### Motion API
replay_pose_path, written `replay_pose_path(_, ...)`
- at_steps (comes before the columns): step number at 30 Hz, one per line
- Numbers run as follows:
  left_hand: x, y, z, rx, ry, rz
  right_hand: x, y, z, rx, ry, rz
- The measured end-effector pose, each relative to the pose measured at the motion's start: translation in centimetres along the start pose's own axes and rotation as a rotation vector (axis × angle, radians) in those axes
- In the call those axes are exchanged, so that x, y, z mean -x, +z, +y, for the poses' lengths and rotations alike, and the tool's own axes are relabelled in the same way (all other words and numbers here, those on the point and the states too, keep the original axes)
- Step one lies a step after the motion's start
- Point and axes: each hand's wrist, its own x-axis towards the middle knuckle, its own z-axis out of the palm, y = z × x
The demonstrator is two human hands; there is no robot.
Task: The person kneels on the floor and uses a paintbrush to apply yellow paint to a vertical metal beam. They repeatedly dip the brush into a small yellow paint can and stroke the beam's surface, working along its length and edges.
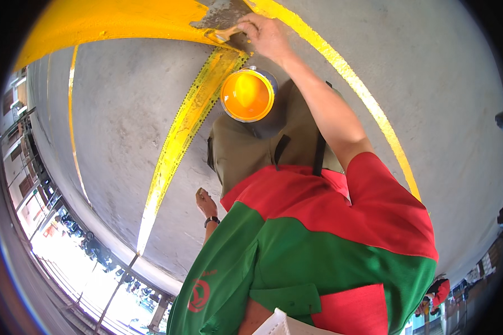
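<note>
My right hand [262,36] is closed on the handle of a paintbrush [224,36]. Its bristles lie against the lower edge of a yellow-painted surface [128,19], beside a bare grey patch [221,15]. An open can of yellow-orange paint [247,96] stands below that hand, close to my knees. Down at my left side is my left hand [205,203], with a dark band on the wrist. Its fingers look curled, and I cannot make out what is in them. Near the can, paint-smeared yellow tape with dark edge marks [187,120] runs along the floor.
A yellow line [352,75] curves over the grey concrete floor [430,100] to my right, and a thinner yellow line [71,95] lies at the left. Parked motorbikes [89,245] show at the lower left. Another person in red [441,290] is at the lower right.
</note>
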Motion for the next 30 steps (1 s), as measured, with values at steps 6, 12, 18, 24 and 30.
replay_pose_path(6, -0.3, 1.1, 0.2, -0.02, 0.018, -0.035, 0.0, -1.4, 1.4, 0.027, -0.264, 0.145)
replay_pose_path(12, -0.8, 0.8, 0.8, 0.01, 0.015, -0.03, 0.1, 3.1, 2.4, 0.158, -0.025, -0.005)
replay_pose_path(18, -0.3, 0.9, 0.4, 0.0, -0.029, -0.065, 1.4, -0.3, 1.5, -0.035, 0.021, 0.116)
replay_pose_path(24, -1.0, 1.6, 1.4, 0.034, 0.011, -0.068, 1.0, 1.1, -0.2, 0.062, -0.234, 0.148)
replay_pose_path(30, -0.8, 1.5, 1.8, -0.001, -0.004, -0.06, 1.7, -0.1, -0.1, -0.065, -0.01, 0.147)
